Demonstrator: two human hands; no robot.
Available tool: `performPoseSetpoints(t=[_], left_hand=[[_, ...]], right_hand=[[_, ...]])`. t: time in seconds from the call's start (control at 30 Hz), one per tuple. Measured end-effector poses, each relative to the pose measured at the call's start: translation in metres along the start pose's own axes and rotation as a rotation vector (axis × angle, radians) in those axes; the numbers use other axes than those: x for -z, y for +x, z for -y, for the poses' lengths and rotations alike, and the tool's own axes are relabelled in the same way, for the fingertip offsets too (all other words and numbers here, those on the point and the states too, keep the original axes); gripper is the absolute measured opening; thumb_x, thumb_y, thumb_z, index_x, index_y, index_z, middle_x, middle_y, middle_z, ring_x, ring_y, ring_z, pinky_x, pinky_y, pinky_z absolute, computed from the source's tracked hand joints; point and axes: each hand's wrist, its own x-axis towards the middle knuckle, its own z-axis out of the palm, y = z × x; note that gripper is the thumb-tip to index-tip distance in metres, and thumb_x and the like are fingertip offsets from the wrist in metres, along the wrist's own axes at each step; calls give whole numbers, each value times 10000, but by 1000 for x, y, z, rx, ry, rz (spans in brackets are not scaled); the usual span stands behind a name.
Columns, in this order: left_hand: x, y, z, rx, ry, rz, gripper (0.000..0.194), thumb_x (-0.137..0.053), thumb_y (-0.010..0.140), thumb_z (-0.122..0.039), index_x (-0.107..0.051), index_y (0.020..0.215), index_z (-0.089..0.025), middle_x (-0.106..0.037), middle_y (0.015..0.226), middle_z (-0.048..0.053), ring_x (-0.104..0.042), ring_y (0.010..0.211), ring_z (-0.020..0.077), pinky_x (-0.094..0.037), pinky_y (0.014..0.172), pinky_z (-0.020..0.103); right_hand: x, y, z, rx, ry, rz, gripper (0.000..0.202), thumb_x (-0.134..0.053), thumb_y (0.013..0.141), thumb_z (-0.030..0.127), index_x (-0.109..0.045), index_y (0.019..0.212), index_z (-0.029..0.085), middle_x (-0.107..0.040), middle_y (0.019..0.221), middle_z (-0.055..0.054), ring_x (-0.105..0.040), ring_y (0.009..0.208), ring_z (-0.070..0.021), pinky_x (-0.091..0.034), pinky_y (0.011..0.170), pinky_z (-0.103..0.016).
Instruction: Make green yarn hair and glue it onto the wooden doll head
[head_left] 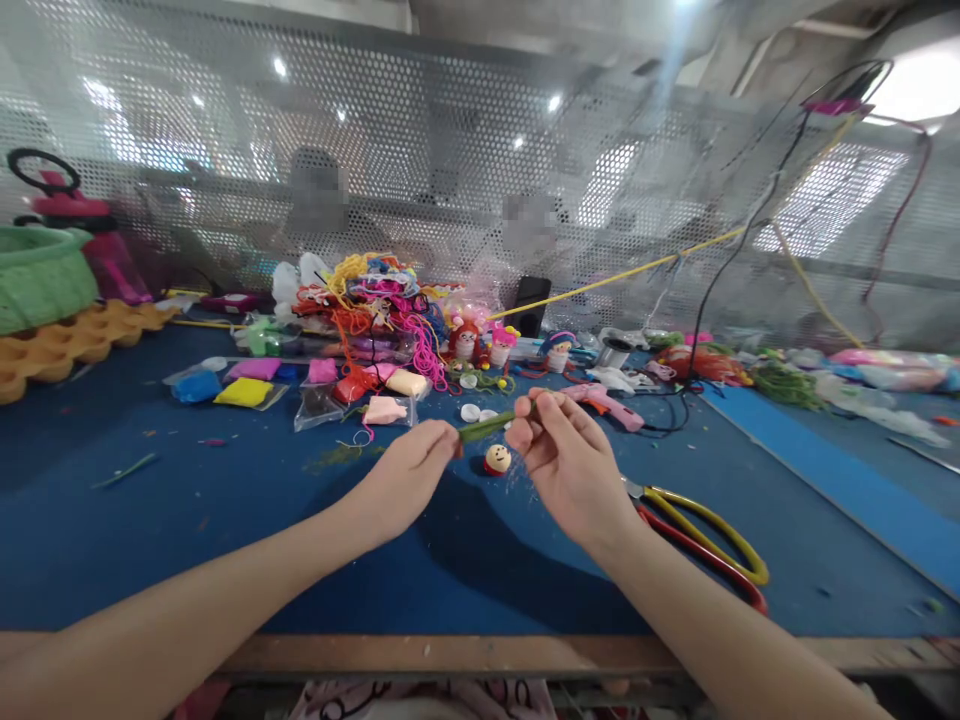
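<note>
A short bundle of green yarn is stretched between my two hands, above the blue table mat. My left hand is closed round its left end. The fingers of my right hand pinch the other end. Just below the yarn, between the hands, a small round head with a drawn face and a red base sits on the mat. Scissors with yellow and red handles lie right of my right wrist.
Behind the hands are a heap of coloured yarn, small dolls, clay packets and a pink glue gun. A green basket and egg tray stand left. Perforated metal panels rise behind.
</note>
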Motion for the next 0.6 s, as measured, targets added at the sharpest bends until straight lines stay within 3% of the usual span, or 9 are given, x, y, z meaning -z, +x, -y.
performPoseSetpoints(t=[0.07, 0.1, 0.13, 0.17, 0.23, 0.3, 0.33, 0.47, 0.6], left_hand=[[0, 1, 2, 14, 41, -301, 161, -499, 934, -341, -594, 939, -212, -572, 1017, 55, -500, 1042, 238, -357, 933, 362], [-1, 1, 2, 14, 23, -401, 164, -522, 920, -347, -601, 967, -210, -568, 1059, 64, -487, 1076, 247, -350, 957, 373], [-1, -1, 1, 18, -34, -411, 192, -521, 924, -373, -606, 963, -205, -573, 1050, 67, -496, 1053, 246, -363, 947, 378], [-2, -3, -1, 36, -130, -325, 253, -491, 942, -417, -613, 928, -196, -587, 1000, 67, -521, 987, 240, -392, 904, 376], [-6, -7, -5, 125, -411, 14, 431, -409, 969, -523, -634, 863, -171, -622, 902, 77, -563, 859, 228, -442, 805, 369], [-12, -12, -9, 195, -680, 276, 495, -404, 968, -577, -659, 927, -154, -664, 971, 99, -599, 910, 234, -465, 848, 372], [-14, -14, -10, 215, -780, 343, 483, -425, 969, -573, -662, 968, -152, -674, 1021, 104, -605, 962, 234, -462, 902, 372], [-18, -16, -13, 272, -953, 291, 319, -498, 989, -441, -647, 967, -160, -689, 1053, 86, -607, 1038, 203, -432, 1000, 338], [-15, -14, -14, 324, -953, 198, 266, -471, 1012, -355, -579, 849, -175, -680, 971, 56, -622, 924, 162, -479, 863, 284]], right_hand=[[1, 2, 0, 63, -14, -22, 154, -698, 880, 329, -602, 841, 215, -641, 826, 17, -570, 662, -86, -506, 650, -241], [2, 1, -1, 99, -42, -22, 151, -688, 890, 327, -599, 842, 214, -647, 834, 16, -584, 673, -88, -519, 683, -250], [2, 0, -1, 136, -84, -11, 146, -669, 904, 328, -594, 848, 216, -656, 848, 13, -599, 685, -93, -529, 703, -260], [2, -1, -2, 169, -142, 14, 142, -643, 924, 330, -587, 858, 218, -663, 863, 8, -612, 693, -100, -535, 701, -268], [2, -6, -4, 221, -322, 109, 130, -577, 968, 321, -585, 889, 219, -671, 871, -3, -626, 690, -111, -537, 662, -267], [2, -12, -7, 299, -567, 252, 109, -537, 989, 274, -605, 929, 214, -679, 875, -18, -648, 719, -119, -540, 658, -256], [3, -15, -9, 357, -685, 336, 98, -526, 990, 237, -614, 956, 211, -688, 891, -29, -664, 753, -124, -548, 680, -254], [6, -21, -18, 633, -922, 634, 137, -499, 985, 144, -586, 1067, 211, -728, 1001, -71, -700, 951, -150, -565, 832, -263], [7, -21, -25, 748, -1049, 811, 145, -443, 1015, 171, -583, 1050, 185, -729, 986, -98, -687, 959, -162, -567, 838, -273]])
